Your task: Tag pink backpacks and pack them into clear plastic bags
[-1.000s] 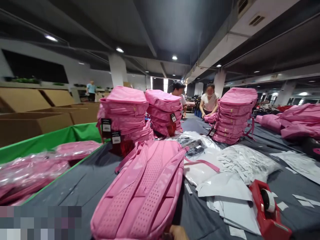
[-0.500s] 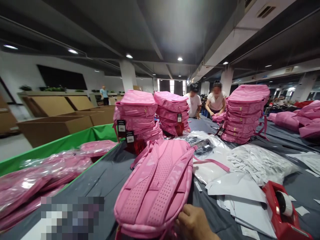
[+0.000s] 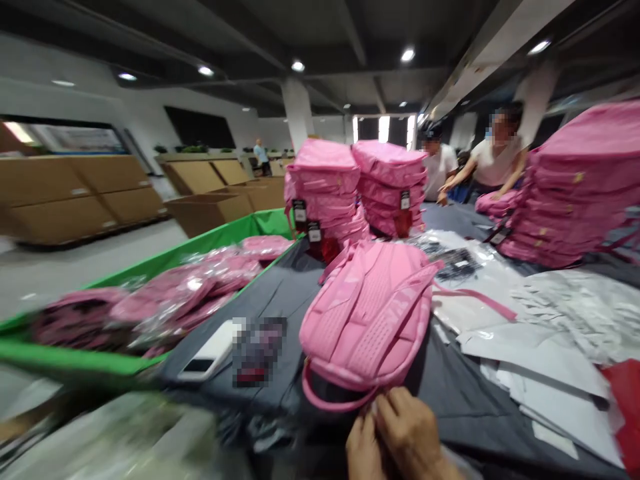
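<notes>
A pink backpack (image 3: pixel 345 333) lies on the dark cloth, its padded straps facing up and a pink webbing loop hanging at its near end. Just below that end, my left hand (image 3: pixel 364 443) and my right hand (image 3: pixel 410 427) are close together, fingers pinched. Whatever they pinch is hidden by the fingers; the end of the webbing loop runs close to them. A loose pink strap (image 3: pixel 483 300) trails off the backpack's right side over white plastic bags.
Stacked pink backpacks (image 3: pixel 325 177) stand behind, another stack (image 3: pixel 575 193) at right. A green-lined bin (image 3: pixel 225 233) holds bagged pink backpacks at left. White papers (image 3: pixel 545 353) and a blurred red tape dispenser (image 3: pixel 625 400) lie right. A white device (image 3: pixel 213 350) lies left. Two people work across the table.
My view has swung left, shifting the scene rightward. My left hand has come into view beside my right hand, which has moved from the backpack's lower right side to its near end.
</notes>
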A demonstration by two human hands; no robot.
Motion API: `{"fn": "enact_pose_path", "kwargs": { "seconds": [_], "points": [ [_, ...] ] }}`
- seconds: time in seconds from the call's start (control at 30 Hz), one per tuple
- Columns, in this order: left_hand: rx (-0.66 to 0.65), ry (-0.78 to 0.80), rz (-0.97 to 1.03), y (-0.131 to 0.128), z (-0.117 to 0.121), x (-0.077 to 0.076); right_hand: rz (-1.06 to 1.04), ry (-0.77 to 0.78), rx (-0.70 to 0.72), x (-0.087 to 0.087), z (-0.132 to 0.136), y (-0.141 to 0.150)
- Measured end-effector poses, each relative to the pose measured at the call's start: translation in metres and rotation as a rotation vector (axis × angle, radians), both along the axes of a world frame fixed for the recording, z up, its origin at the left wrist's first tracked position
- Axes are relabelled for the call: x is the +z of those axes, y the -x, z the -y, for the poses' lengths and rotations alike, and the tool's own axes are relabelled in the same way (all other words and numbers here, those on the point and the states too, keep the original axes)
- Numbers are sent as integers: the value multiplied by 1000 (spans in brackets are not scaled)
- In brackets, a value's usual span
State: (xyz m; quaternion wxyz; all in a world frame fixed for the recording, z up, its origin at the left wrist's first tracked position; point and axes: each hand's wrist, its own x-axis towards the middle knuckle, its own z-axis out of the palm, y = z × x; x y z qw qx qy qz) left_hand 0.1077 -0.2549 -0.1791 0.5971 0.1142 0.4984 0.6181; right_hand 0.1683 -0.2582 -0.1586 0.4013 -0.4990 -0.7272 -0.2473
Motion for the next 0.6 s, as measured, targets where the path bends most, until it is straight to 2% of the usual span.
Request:
{"fn": "enact_pose_path", "kwargs": {
  "seconds": [0.1,0.17,0.33,0.4,0.5,0.6],
  "points": [
    [-72,-30,106,8,5,0,82,118,25,15,14,-15],
    [-77,-61,185,7,4,2,78,156,39,23,13,-30],
    [-26,-43,252,-5,-5,5,-233,341,182,38,-2,-61],
    [-27,-27,255,-9,-6,2,-285,400,216,43,-5,-66],
    [-12,-17,235,-11,-6,-4,-241,377,172,47,-5,-66],
    [14,29,192,-11,-6,-6,-78,232,68,49,-5,-60]
  ]
}}
